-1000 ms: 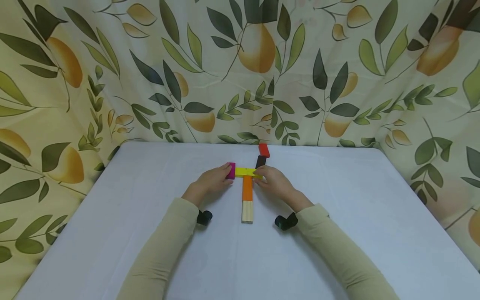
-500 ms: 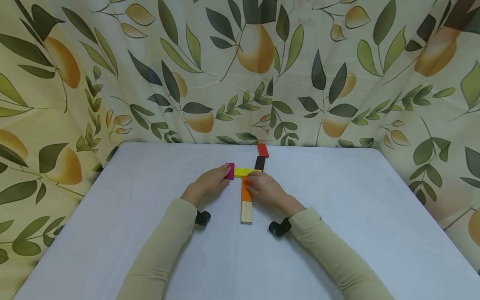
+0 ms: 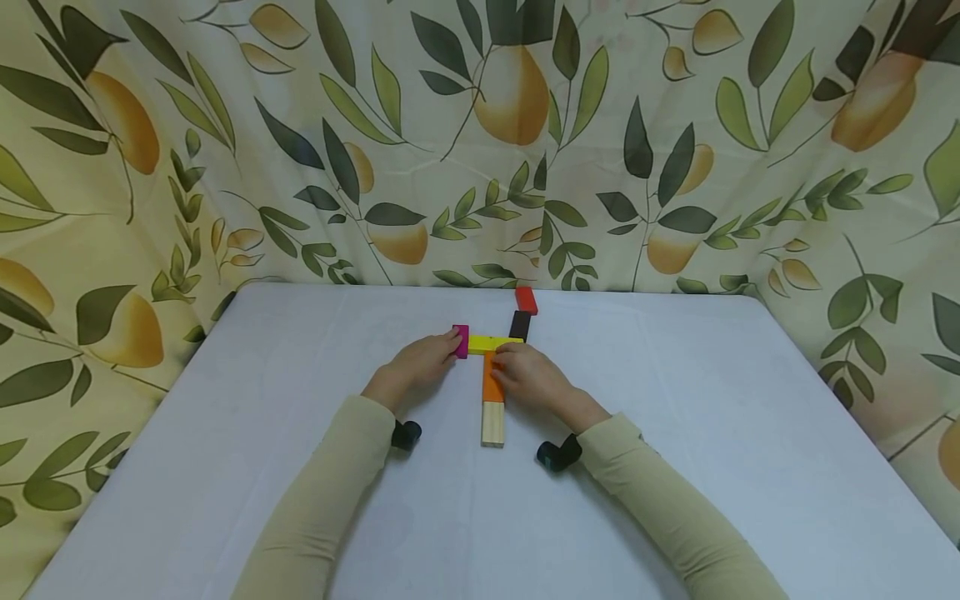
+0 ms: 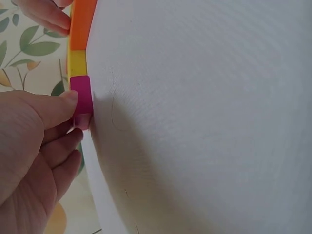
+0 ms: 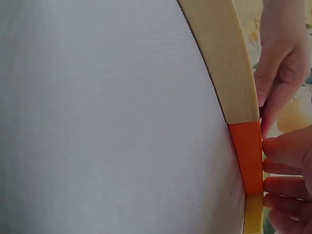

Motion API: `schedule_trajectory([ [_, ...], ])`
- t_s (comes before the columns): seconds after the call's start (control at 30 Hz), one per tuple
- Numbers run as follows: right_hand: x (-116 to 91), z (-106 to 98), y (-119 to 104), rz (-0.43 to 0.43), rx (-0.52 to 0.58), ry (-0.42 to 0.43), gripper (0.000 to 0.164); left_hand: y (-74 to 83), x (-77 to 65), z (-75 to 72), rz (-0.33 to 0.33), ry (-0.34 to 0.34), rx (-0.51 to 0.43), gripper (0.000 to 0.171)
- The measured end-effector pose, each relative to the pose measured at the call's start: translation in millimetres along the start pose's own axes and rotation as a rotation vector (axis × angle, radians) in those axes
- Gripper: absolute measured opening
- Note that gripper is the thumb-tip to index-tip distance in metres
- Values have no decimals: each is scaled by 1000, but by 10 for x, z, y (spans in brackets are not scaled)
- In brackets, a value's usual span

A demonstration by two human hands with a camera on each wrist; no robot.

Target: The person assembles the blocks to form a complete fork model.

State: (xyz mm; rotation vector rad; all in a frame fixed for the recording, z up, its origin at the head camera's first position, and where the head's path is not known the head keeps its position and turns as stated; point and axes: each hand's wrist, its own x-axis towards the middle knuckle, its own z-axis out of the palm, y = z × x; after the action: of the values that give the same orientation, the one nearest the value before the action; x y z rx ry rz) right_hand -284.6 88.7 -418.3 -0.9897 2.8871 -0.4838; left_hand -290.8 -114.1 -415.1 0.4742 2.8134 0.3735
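Observation:
Blocks lie end to end and crosswise on a white-covered table. My left hand (image 3: 420, 362) pinches the magenta block (image 4: 84, 95) between thumb and fingers, at the left end of the yellow block (image 3: 482, 344). My right hand (image 3: 534, 377) rests its fingertips along the tops of the orange block (image 5: 247, 155) and the yellow block, in the head and right wrist views. Its fingers cover part of both. Toward me, a plain wood block (image 3: 492, 425) continues the orange one. A black block (image 3: 519, 325) meets the yellow block's right end, with a red block (image 3: 527, 301) beyond it.
The white tabletop (image 3: 675, 500) spreads out on both sides of the blocks. A curtain (image 3: 300, 167) printed with leaves and fruit hangs behind and along the sides. Black wrist cameras (image 3: 558, 454) sit at both cuffs.
My right hand has moved left from the yellow block's right end, onto the junction of the yellow and orange blocks. The left hand stays at the magenta block.

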Motion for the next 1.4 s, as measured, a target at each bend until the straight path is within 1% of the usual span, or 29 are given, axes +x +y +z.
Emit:
schedule_trajectory([
  [0.23,-5,3,-2,-9,-14,4,31,8,-5,4,7,27,22,50],
  [0.43,-6,-1,-7,-11,-14,-3,31,14,-24,4,7,57,35,51],
  [0.67,-4,12,1,-30,-14,2,30,-23,3,4,10,79,61,48],
  [0.77,0,22,8,-54,-23,8,29,-46,14,-4,26,83,83,45],
  [0.9,3,24,19,-71,-41,18,28,-65,35,-17,80,105,109,41],
  [1.0,5,11,16,-72,-32,24,28,-73,55,-31,98,125,115,39],
  [1.1,7,-1,13,-75,-25,22,28,-77,74,-46,97,127,124,38],
  [1.23,3,-11,19,-69,-27,19,28,-73,96,-55,87,117,98,39],
  [1.4,6,-1,36,-61,-26,21,28,-70,127,-61,91,131,95,39],
])
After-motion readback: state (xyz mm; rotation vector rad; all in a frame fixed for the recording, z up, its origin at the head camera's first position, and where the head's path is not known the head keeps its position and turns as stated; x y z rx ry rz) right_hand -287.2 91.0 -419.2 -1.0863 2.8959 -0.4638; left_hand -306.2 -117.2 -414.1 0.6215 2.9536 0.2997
